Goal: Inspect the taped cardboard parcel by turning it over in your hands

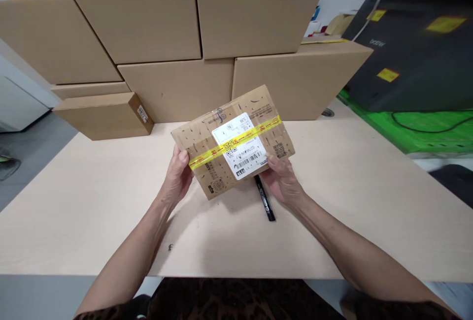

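I hold a small flat cardboard parcel [199,145] just above the pale wooden table [92,202], tilted with its right end raised. A white shipping label and a strip of yellow tape cross its top. My left hand [178,175] grips the parcel's left edge, thumb on top. My right hand [283,179] grips its lower right edge. A black marker pen [265,201] lies on the table under the parcel, beside my right hand.
Large cardboard boxes [177,88] are stacked in rows along the table's far edge. A flatter box [103,115] lies at the left. A black sheet with yellow tags [414,49] and a green surface [424,133] lie to the right.
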`<state>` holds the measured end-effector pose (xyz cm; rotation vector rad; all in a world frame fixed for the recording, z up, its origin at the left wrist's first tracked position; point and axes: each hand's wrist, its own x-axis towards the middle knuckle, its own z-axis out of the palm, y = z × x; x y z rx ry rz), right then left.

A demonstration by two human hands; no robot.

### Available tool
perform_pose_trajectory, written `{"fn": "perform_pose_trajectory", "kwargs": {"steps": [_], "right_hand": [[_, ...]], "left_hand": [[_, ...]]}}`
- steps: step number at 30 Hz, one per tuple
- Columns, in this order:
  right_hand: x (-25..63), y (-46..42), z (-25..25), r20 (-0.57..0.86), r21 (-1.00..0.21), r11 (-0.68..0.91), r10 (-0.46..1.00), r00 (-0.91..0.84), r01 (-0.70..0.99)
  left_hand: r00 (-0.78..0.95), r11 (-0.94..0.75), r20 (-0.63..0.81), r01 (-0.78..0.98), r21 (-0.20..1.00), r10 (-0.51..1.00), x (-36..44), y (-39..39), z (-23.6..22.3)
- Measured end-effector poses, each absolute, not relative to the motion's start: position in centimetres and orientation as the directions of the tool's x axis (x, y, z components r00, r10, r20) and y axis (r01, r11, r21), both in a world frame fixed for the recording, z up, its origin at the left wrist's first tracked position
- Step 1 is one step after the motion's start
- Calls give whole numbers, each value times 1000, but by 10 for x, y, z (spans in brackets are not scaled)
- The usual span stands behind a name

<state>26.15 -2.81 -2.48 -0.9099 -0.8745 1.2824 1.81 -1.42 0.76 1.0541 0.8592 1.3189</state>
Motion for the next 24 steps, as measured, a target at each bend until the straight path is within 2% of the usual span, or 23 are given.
{"fn": "perform_pose_trajectory", "kwargs": {"steps": [4, 12, 18, 24], "right_hand": [[262, -28, -20, 15, -900, 19, 1000, 13, -436], [284, -17, -30, 7, -927, 3, 1000, -9, -375], [298, -20, -18, 68, -960, -4, 967, -247, -279], [299, -24, -19, 90, -954, -22, 929, -358, -299]], "left_hand": [[94, -140, 181, -338, 931, 979, 7, -8, 1], [126, -141, 189, -318, 938, 974, -7, 1, -2], [223, -158, 231, -302, 940, 947, -14, 2, 3], [353, -177, 258, -248, 953, 899, -17, -6, 8]]}}
